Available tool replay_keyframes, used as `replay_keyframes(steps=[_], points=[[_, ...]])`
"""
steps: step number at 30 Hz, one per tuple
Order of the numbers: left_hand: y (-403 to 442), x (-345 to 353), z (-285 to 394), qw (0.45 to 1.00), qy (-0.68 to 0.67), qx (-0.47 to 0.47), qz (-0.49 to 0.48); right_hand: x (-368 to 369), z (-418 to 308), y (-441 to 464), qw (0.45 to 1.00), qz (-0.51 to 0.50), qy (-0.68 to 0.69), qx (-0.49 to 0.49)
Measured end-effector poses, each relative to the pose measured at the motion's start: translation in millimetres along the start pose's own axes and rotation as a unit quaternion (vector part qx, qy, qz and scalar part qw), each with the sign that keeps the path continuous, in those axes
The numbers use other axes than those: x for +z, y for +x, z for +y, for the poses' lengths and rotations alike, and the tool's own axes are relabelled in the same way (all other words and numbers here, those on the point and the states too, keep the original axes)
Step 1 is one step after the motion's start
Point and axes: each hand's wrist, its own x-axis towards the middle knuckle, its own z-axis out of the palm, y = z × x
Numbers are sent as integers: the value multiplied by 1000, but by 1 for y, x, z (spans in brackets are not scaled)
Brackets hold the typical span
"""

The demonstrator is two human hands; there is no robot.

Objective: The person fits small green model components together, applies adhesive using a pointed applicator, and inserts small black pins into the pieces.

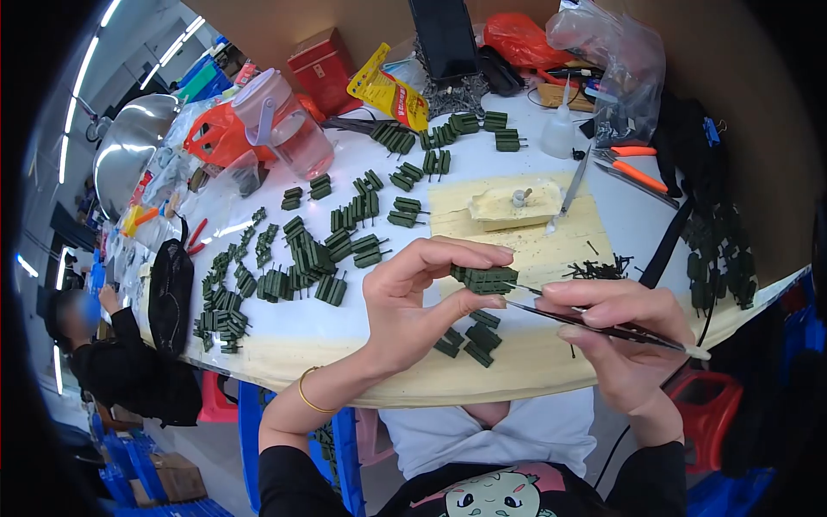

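Note:
Between thumb and fingers, my left hand (398, 297) pinches a small dark green model tank (484, 279) above the table's front edge. My right hand (627, 332) grips a pair of tweezers (616, 327). Their tips reach the right end of the tank, where a thin dark rod shows; whether the tips clasp it I cannot tell. Just below my hands lie a few more green tank pieces (482, 338). A pile of thin black rods (599, 269) rests behind my right hand.
Several rows of green tanks (310, 250) spread over the left and middle table. A cream block (515, 211), a knife (575, 185), a squeeze bottle (558, 129) and orange-handled pliers (637, 177) lie farther back. A pink jug (293, 129) stands back left; another person (129, 353) sits far left.

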Motion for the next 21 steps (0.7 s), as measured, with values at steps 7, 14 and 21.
replay_keyframes(steps=[7, 14, 21], points=[[-2, 1, 2, 999, 26, 43, 6, 8, 1, 1, 1000, 17, -2, -2], [1, -3, -3, 985, 103, 134, -26, 5, -5, 8, 1000, -2, -10, 17], [0, 2, -7, 972, 173, 154, -43, 2, 0, 4, 998, -21, -7, 55]])
